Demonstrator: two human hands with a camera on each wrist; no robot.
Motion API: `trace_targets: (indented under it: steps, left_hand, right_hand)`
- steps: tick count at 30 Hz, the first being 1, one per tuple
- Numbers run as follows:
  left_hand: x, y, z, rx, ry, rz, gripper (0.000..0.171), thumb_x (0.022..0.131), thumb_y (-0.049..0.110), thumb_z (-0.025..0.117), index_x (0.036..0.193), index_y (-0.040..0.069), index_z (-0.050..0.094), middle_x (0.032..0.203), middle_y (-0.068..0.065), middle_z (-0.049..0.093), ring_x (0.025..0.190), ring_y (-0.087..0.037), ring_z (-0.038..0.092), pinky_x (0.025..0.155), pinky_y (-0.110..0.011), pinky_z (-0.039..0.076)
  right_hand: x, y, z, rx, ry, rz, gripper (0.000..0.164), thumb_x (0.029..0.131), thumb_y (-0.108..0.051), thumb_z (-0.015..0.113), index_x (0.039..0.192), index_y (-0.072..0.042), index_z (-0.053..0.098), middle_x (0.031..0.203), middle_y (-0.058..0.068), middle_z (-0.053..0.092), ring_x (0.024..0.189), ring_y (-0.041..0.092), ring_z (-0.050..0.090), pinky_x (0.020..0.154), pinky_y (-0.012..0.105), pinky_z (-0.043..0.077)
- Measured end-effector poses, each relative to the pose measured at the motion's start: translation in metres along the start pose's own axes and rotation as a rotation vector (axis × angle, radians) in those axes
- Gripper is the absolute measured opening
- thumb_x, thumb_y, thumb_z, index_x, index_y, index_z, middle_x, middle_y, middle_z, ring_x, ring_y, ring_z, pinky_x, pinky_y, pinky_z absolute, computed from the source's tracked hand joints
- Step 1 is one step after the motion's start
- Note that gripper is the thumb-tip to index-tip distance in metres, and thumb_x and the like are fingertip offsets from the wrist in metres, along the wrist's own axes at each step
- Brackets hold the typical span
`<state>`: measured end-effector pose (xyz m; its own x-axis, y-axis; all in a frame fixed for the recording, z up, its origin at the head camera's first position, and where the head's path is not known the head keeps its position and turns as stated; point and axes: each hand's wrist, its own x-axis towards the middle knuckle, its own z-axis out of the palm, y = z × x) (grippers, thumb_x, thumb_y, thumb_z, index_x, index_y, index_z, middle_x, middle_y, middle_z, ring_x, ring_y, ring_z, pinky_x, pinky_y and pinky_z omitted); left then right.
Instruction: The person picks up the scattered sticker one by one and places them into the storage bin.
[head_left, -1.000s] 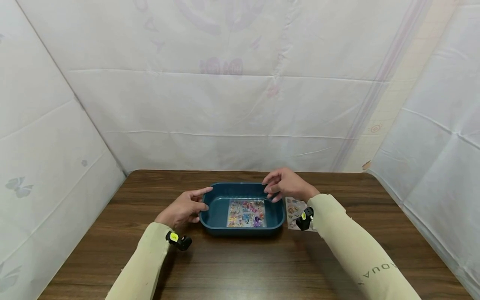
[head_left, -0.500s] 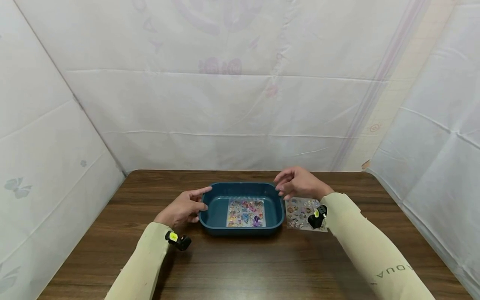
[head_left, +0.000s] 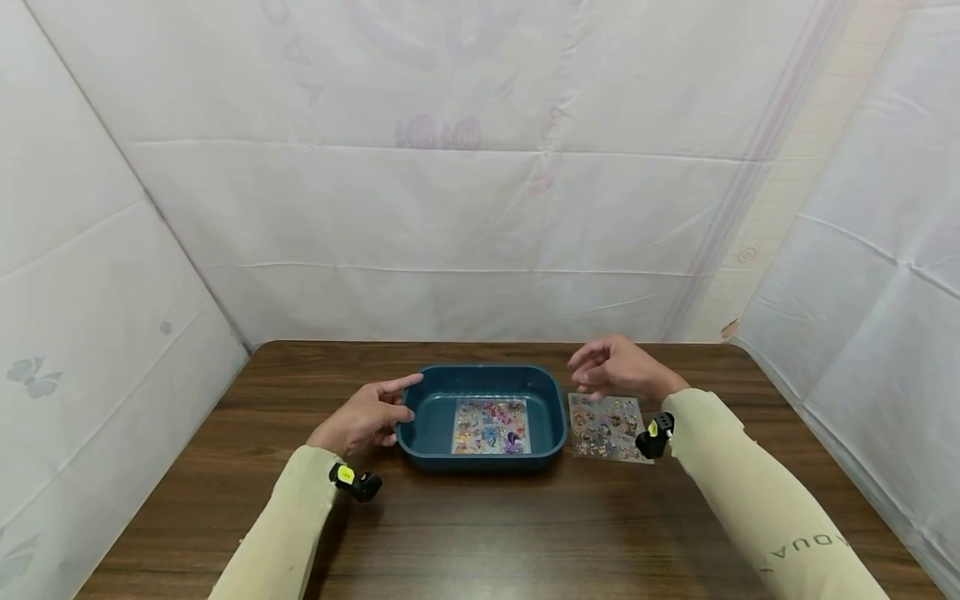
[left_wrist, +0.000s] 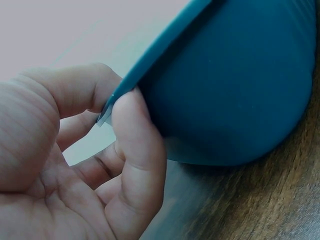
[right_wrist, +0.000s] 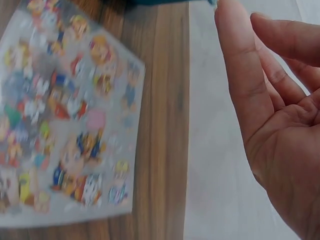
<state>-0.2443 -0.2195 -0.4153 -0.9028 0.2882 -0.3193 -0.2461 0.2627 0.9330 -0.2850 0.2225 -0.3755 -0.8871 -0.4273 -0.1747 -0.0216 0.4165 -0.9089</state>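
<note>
A dark teal plastic tray (head_left: 483, 462) with raised sides stands on the table, and a colourful sticker sheet (head_left: 491, 427) lies flat on its floor. My left hand (head_left: 363, 417) pinches the tray's left rim (left_wrist: 150, 47) between thumb and fingers, as the left wrist view shows up close. To the right of the tray lies a second sticker sheet (head_left: 609, 429), clear with small cartoon characters (right_wrist: 75, 185). Over the far edge of that sheet hovers my right hand (head_left: 622, 369), its fingers loosely bent and holding nothing.
The dark wood-grain table (head_left: 480, 533) has rounded far corners. White printed sheeting (head_left: 450, 217) hangs close behind its far edge and along both sides. Each wrist carries a small black camera, such as the left one (head_left: 356, 482).
My right hand has moved right, from over the tray's right end to above the sheet beside it, uncovering more of that sheet. The left hand keeps its grip on the tray.
</note>
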Motion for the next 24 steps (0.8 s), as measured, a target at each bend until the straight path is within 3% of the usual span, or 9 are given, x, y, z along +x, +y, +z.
trace_targets:
  steps: [7, 24]
  left_hand:
    - [0.0, -0.001, 0.0, -0.001, 0.004, -0.001, 0.072, 0.095, 0.002, 0.067, 0.158, 0.03, 0.047, 0.088, -0.003, 0.038, 0.058, -0.015, 0.039, 0.055, -0.029, 0.046]
    - [0.001, 0.0, 0.001, -0.004, 0.02, -0.009, 0.073, 0.094, 0.002, 0.068, 0.158, 0.03, 0.047, 0.09, -0.004, 0.04, 0.059, -0.014, 0.039, 0.055, -0.029, 0.046]
  right_hand:
    - [-0.01, 0.014, -0.012, -0.013, 0.031, 0.037, 0.038, 0.098, 0.002, 0.063, 0.134, 0.011, 0.06, 0.116, 0.032, 0.069, 0.094, 0.034, 0.074, 0.08, 0.052, 0.064]
    - [-0.03, 0.042, -0.029, -0.066, 0.105, 0.082, 0.033, 0.096, 0.004, 0.065, 0.127, 0.017, 0.062, 0.102, 0.025, 0.072, 0.08, 0.023, 0.072, 0.074, 0.045, 0.065]
